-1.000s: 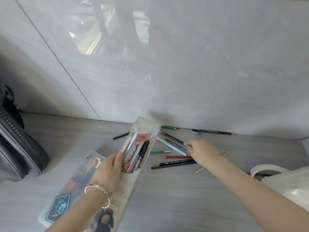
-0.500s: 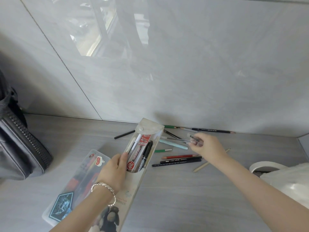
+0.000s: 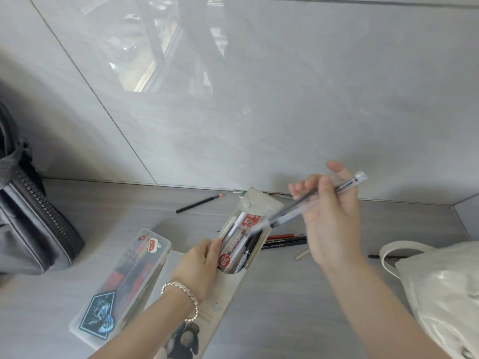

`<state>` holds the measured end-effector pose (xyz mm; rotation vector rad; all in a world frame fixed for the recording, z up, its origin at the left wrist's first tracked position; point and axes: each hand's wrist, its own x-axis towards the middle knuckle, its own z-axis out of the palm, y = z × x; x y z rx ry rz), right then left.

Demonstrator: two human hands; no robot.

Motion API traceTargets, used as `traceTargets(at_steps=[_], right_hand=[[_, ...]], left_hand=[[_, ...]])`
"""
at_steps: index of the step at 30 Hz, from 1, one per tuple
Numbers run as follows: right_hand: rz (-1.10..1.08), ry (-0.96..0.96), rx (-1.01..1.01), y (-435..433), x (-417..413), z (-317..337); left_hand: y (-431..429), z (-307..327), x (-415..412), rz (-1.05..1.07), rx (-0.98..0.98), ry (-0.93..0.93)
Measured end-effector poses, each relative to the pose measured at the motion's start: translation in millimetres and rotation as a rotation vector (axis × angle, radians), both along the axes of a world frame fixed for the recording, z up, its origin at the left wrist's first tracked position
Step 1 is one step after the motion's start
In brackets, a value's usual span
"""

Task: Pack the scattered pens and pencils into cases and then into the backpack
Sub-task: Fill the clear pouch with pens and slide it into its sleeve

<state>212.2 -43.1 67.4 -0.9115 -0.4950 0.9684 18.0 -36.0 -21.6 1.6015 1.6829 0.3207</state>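
Since the earlier frame, the right hand [image 3: 334,218] has risen off the scattered pile and swung left, carrying the clear pens [image 3: 321,200] up over the case. Head view: that hand pinches the clear pens between thumb and fingers, tips slanting down-left at the mouth of the beige pouch [image 3: 259,203]; blur hides how many it holds. The left hand [image 3: 199,268] grips the pouch's left edge, thumb at the opening, judged to be spreading the mouth and steadying it for insertion. Pens and markers already lie inside, so free room sits along the right inner side. The pouch's flap lies folded back at the far end, clear of the entry path. The loose pencils [image 3: 285,240] remain on the countertop [image 3: 298,314] just right of the pouch, and a black pencil [image 3: 201,203] lies far-left of it near the wall [image 3: 259,112]. The transparent case [image 3: 124,275] lies closed beside the pouch on the left. The backpack [image 3: 33,229] stands at the left edge, well apart. The white bag [image 3: 440,286] crowds the right, narrowing room for the right arm.
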Motion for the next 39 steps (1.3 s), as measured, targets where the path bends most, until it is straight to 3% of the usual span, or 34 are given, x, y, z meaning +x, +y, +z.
traceTargets(at_steps=[3,8,10,12,24,32,36,39], right_hand=[[-0.082,-0.032,-0.162,-3.4,-26.4,-16.7],[0.063,-0.005,-0.332,-12.9,-46.3,-40.5],[0.139,-0.128,-0.410,-17.8,-52.4,-47.6],[0.218,-0.377,-0.450,-25.0,-59.1,-54.8],[0.141,-0.901,-0.318,-25.6,-57.3,-73.0],[0.096,-1.249,-0.234,-13.6,-57.6,-76.9],[0.260,-1.427,-0.200,-10.0,-57.3,-80.3],[0.307,-1.323,-0.189,-2.9,-48.6,-82.7]], left_hand=[[-8.1,2.7,6.9,-0.031,-0.001,-0.018],[-14.7,3.3,8.6,-0.034,-0.017,-0.010],[-17.1,3.1,8.2,-0.050,-0.012,0.005],[-18.9,2.9,8.2,-0.052,-0.019,0.001],[-10.1,-3.2,-2.3,-0.006,0.018,0.024],[-15.7,-13.2,-13.6,0.118,0.032,-0.070],[-8.0,-11.7,-12.9,0.136,0.037,-0.077],[0.9,-12.9,-16.5,0.134,0.007,-0.035]])
